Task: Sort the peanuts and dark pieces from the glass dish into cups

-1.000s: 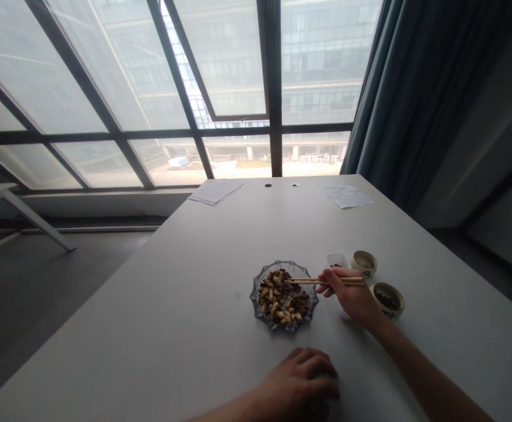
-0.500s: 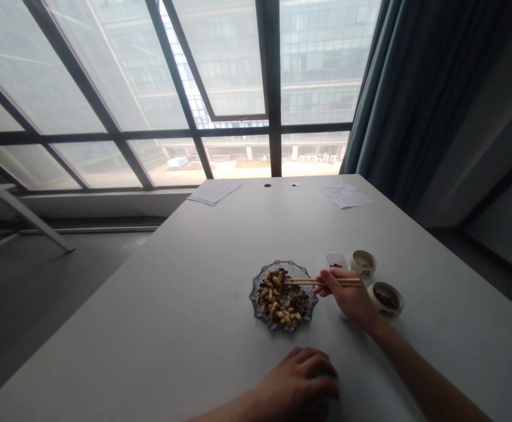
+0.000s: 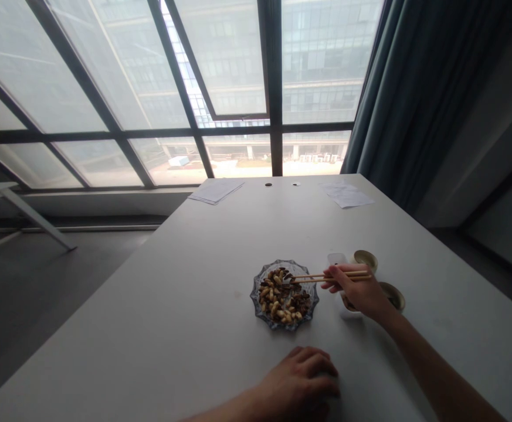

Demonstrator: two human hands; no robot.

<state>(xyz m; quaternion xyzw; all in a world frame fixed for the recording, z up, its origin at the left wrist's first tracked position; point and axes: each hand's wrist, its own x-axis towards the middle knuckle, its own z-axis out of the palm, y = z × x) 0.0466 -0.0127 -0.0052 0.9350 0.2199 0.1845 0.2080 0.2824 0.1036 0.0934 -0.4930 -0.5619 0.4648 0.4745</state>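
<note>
right hand (image 3: 358,292): pinching chopsticks (image 3: 326,277), tips over glass dish (image 3: 284,291) to its left | left hand (image 3: 302,380): fingers loosely curled, flat on table (image 3: 172,316)

the right hand (image 3: 358,293) grips chopsticks (image 3: 331,276), tips over the glass dish (image 3: 284,294) of nuts at its 9 o'clock. two small bowls (image 3: 365,258) sit just beyond and beside it. the left hand (image 3: 302,381) rests flat on the worktop (image 3: 172,328) at the dish's 6 o'clock.
</note>
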